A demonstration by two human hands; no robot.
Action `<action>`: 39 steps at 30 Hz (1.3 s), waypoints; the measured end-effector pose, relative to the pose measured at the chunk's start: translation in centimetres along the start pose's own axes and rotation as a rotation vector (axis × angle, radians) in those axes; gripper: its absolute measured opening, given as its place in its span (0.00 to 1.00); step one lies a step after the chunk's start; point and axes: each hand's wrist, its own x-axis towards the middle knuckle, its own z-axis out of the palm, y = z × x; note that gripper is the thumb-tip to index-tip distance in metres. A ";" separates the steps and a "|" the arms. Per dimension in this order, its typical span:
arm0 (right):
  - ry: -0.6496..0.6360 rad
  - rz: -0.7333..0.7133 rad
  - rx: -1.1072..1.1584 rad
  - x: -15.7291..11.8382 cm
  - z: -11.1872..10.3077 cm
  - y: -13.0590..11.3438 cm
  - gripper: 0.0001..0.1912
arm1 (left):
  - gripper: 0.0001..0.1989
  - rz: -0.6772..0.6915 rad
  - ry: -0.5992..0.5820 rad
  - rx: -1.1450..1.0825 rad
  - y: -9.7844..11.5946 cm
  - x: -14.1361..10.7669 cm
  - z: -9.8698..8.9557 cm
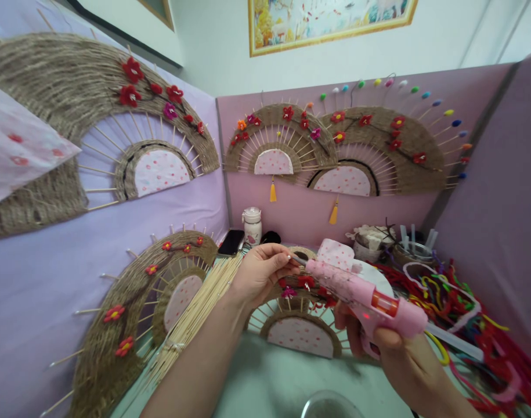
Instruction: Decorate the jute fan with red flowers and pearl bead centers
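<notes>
My right hand [396, 354] is wrapped round the handle of a pink hot glue gun [347, 284], its nozzle pointing left. A clear glue stick [457, 342] pokes out of the gun's back end. Right at the nozzle tip, my left hand [267, 270] is closed in a pinch, with a tiny pale spot at the fingertips; what it holds is too small to name. Below both hands lies a twine-wrapped fan [300, 335] with red and magenta flowers and a dotted half-round centre, partly hidden by the gun and my hands.
Thin wooden sticks [199, 307] lie left of my left arm, beside another twine fan [104, 342]. Tangled pipe cleaners [448, 296] spread on the right. A phone [231, 242] and white bottle [252, 225] stand at the back. A clear round dish [328, 404] sits at the front edge.
</notes>
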 end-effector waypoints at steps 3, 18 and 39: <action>-0.002 -0.007 0.011 0.1 0.1 -0.2 0.34 | 0.16 0.002 0.006 0.005 0.1 -0.1 0.0; -0.063 -0.136 -0.034 0.7 -0.3 0.3 0.33 | 0.17 -0.002 0.027 0.010 0.1 -0.2 0.3; -0.070 -0.133 -0.039 0.6 -0.3 0.5 0.33 | 0.17 0.001 0.024 0.014 -0.1 -0.1 0.1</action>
